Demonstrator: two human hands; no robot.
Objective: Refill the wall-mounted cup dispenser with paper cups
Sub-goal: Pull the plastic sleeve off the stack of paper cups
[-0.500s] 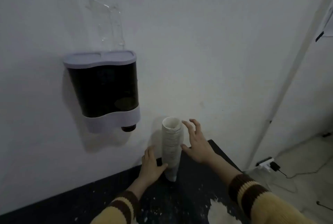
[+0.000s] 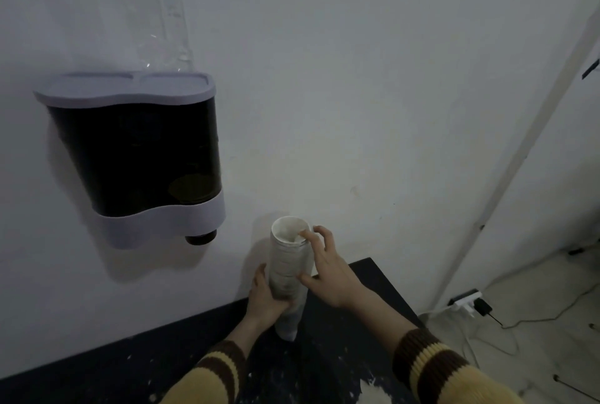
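A tall stack of white paper cups (image 2: 287, 269) stands upright on the dark table (image 2: 373, 280), mouth up. My left hand (image 2: 264, 301) is wrapped around the stack's lower half. My right hand (image 2: 328, 269) holds the upper part, thumb on the side and a fingertip on the top cup's rim. The cup dispenser (image 2: 136, 157) hangs on the wall to the upper left, with a dark translucent body, a pale lid and base, and a round outlet at the bottom right. Its lid is closed.
A clear plastic holder (image 2: 162, 14) is fixed to the wall above the dispenser. A white power strip (image 2: 466, 301) with a plug and cables lies on the floor to the right. White debris (image 2: 373, 390) marks the table near its front edge.
My right hand has closed in from beside the stack onto its top. My left hand has tightened around the lower part. The camera has moved closer.
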